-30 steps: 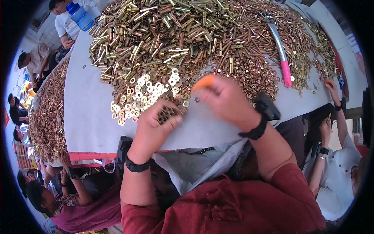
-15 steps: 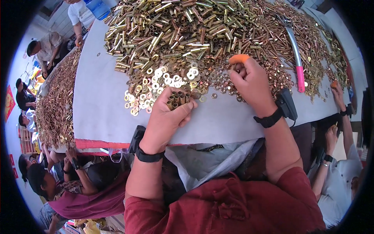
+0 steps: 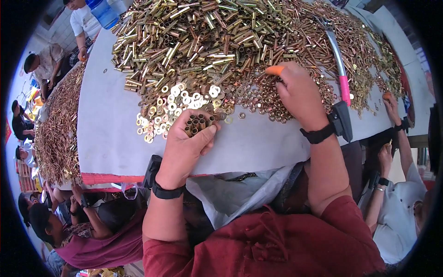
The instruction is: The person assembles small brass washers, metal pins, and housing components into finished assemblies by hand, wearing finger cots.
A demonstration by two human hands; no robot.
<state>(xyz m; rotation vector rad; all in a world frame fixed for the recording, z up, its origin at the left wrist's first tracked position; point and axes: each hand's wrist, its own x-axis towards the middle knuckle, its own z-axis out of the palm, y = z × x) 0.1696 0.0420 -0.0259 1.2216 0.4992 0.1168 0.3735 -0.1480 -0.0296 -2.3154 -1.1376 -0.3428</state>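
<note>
My left hand [image 3: 182, 143] is closed around a bundle of several short brass-coloured metal sleeves [image 3: 196, 123], their round hollow ends facing up. It is just above the table's near part, beside a heap of flat washers [image 3: 161, 113] in gold and silver tones. My right hand [image 3: 302, 99] reaches over a spread of small coppery hex nuts [image 3: 265, 99]. An orange finger cot [image 3: 275, 70] covers its index finger, which is stretched out with the thumb apart from it. The other fingers are partly hidden, and no held piece shows there.
Beyond the hands rises a big pile of metal sleeves [image 3: 194, 37]. A long silver tool with a pink handle [image 3: 344, 90] lies at the right beside bolts. Another heaped table [image 3: 57, 134] stands left. Co-workers sit on both sides; one person's hand [image 3: 391, 107] is at this table's right edge.
My right hand has turned, its thumb and index finger spreading apart over the nuts. My left hand keeps the sleeves. The view has shifted slightly, so the table sits further left.
</note>
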